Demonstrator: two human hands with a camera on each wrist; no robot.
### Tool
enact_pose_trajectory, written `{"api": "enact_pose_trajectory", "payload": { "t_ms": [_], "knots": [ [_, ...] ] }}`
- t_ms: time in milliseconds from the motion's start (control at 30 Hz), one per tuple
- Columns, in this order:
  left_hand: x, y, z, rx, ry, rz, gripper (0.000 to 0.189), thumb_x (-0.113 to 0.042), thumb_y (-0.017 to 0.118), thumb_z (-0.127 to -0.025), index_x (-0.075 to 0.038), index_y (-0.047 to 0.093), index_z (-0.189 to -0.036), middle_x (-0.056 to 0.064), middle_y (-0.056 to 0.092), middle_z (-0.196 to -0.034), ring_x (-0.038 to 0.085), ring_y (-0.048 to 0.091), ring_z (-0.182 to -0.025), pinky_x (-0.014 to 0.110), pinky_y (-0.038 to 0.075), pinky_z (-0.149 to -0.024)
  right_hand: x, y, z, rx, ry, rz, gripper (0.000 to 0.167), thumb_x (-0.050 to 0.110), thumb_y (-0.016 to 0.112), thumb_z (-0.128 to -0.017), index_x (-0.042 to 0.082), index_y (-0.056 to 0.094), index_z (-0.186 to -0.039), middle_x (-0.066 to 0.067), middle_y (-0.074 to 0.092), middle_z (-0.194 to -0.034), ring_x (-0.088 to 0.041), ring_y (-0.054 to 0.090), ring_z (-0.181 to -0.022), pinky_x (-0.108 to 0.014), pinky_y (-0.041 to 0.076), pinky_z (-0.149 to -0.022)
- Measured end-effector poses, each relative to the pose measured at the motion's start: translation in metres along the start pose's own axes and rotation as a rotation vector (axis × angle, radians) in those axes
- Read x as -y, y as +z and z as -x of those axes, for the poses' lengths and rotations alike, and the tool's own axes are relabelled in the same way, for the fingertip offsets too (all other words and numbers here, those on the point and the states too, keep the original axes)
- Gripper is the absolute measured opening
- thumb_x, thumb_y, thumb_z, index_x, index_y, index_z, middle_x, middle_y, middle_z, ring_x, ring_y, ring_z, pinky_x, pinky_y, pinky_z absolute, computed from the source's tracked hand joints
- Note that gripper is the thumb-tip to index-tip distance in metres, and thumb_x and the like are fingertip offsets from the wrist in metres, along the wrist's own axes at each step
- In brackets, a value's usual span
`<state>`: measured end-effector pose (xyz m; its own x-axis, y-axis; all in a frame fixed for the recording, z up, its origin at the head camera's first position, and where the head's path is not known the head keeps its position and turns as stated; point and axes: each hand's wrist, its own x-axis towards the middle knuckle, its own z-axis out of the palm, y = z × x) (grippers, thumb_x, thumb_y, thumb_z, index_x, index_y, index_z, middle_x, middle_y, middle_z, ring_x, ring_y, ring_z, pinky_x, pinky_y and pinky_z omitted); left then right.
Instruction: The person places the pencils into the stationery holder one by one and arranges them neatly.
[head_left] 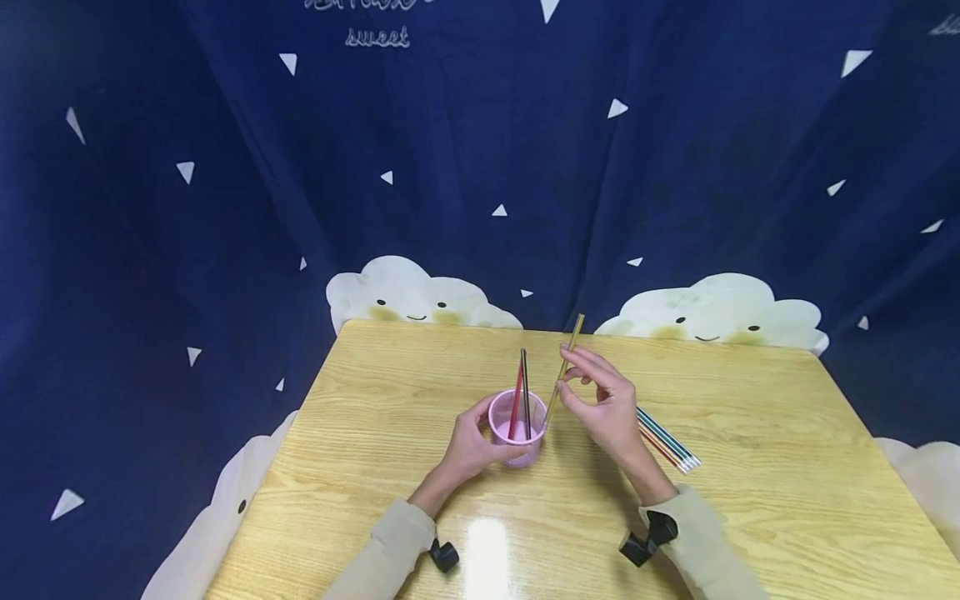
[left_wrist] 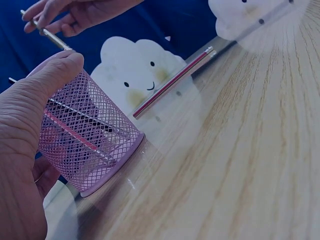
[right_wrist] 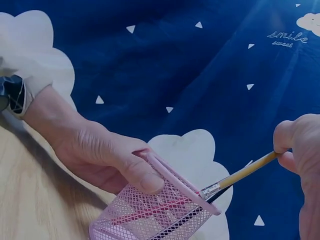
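My left hand (head_left: 471, 446) grips a pink mesh pencil cup (head_left: 521, 457), thumb and fingers on opposite sides. The cup stands on the table; in the left wrist view its mesh wall (left_wrist: 85, 135) shows a red pencil (head_left: 516, 403) and a black pencil (head_left: 527, 402) leaning inside. Between thumb and fingertips, my right hand (head_left: 609, 410) pinches a yellow pencil (head_left: 573, 335), held slanted to the right of the cup. Its silvery ferrule (right_wrist: 210, 191) points down and overlaps the cup's rim in the right wrist view.
Several loose pencils (head_left: 671, 443), green, orange and red among them, lie side by side on the wooden table (head_left: 780, 450), partly behind my right wrist. A dark blue curtain (head_left: 450, 125) with clouds hangs behind the table's far edge. Each sleeve carries a black wrist camera (head_left: 444, 556).
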<state>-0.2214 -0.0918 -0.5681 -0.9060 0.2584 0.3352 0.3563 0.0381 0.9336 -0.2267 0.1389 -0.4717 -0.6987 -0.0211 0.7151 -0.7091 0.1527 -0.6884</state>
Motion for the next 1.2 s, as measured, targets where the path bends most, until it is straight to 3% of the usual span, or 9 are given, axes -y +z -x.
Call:
{"api": "enact_pose_trajectory", "payload": {
  "t_ms": [200, 333, 533, 600, 800, 967, 1200],
  "knots": [
    [-0.029, 0.0, 0.003, 0.006, 0.018, 0.008, 0.082, 0.003, 0.094, -0.065, 0.008, 0.059, -0.139, 0.028, 0.069, -0.125, 0.046, 0.066, -0.112, 0.061, 0.054, -0.099, -0.008, 0.004, 0.0, -0.011, -0.021, 0.014, 0.046, -0.02, 0.079, -0.076, -0.006, 0.074, -0.12, -0.023, 0.072, -0.122, -0.007, 0.068, -0.106, -0.015, 0.048, -0.079],
    [-0.029, -0.001, 0.003, 0.009, 0.026, 0.001, 0.082, 0.002, 0.094, -0.066, 0.006, 0.059, -0.14, 0.027, 0.069, -0.126, 0.045, 0.066, -0.113, 0.063, 0.054, -0.098, -0.011, 0.012, 0.002, 0.01, -0.008, 0.057, 0.045, -0.022, 0.079, -0.075, -0.008, 0.074, -0.117, -0.024, 0.072, -0.122, -0.009, 0.068, -0.105, -0.014, 0.047, -0.078],
    [-0.027, -0.001, 0.002, 0.017, 0.033, -0.01, 0.082, -0.002, 0.095, -0.067, 0.004, 0.059, -0.141, 0.026, 0.069, -0.128, 0.041, 0.067, -0.113, 0.059, 0.055, -0.099, -0.004, 0.021, 0.009, 0.062, -0.005, 0.133, 0.044, -0.026, 0.076, -0.072, -0.013, 0.072, -0.113, -0.03, 0.071, -0.12, -0.039, 0.07, -0.09, -0.014, 0.046, -0.078],
    [-0.027, -0.001, 0.002, 0.018, 0.024, -0.003, 0.082, -0.001, 0.095, -0.067, 0.004, 0.059, -0.141, 0.026, 0.069, -0.128, 0.041, 0.067, -0.114, 0.06, 0.054, -0.099, 0.002, 0.022, 0.009, 0.081, -0.007, 0.146, 0.043, -0.026, 0.076, -0.072, -0.013, 0.072, -0.113, -0.03, 0.072, -0.118, -0.044, 0.069, -0.09, -0.014, 0.047, -0.079],
    [-0.026, -0.001, 0.002, 0.01, 0.033, 0.001, 0.083, 0.0, 0.095, -0.066, 0.006, 0.059, -0.141, 0.027, 0.069, -0.127, 0.045, 0.066, -0.113, 0.063, 0.053, -0.099, 0.004, 0.024, 0.013, 0.102, -0.027, 0.165, 0.038, -0.025, 0.074, -0.071, -0.011, 0.075, -0.107, -0.028, 0.074, -0.109, -0.035, 0.071, -0.087, -0.016, 0.052, -0.09],
    [-0.027, -0.001, 0.003, 0.009, 0.035, -0.001, 0.083, 0.001, 0.094, -0.066, 0.007, 0.058, -0.141, 0.026, 0.068, -0.129, 0.051, 0.064, -0.116, 0.066, 0.051, -0.101, -0.007, 0.025, 0.018, 0.11, -0.012, 0.14, 0.035, -0.025, 0.075, -0.07, -0.01, 0.077, -0.102, -0.027, 0.075, -0.105, -0.041, 0.071, -0.086, -0.015, 0.05, -0.102],
    [-0.026, -0.002, 0.003, 0.014, 0.032, -0.001, 0.082, 0.001, 0.093, -0.068, 0.006, 0.057, -0.142, 0.026, 0.067, -0.131, 0.052, 0.062, -0.118, 0.069, 0.048, -0.103, -0.029, 0.022, 0.024, 0.158, -0.01, 0.193, 0.032, -0.012, 0.081, -0.075, 0.0, 0.08, -0.105, -0.017, 0.078, -0.109, -0.037, 0.071, -0.102, -0.018, 0.05, -0.101]
  ]
}}
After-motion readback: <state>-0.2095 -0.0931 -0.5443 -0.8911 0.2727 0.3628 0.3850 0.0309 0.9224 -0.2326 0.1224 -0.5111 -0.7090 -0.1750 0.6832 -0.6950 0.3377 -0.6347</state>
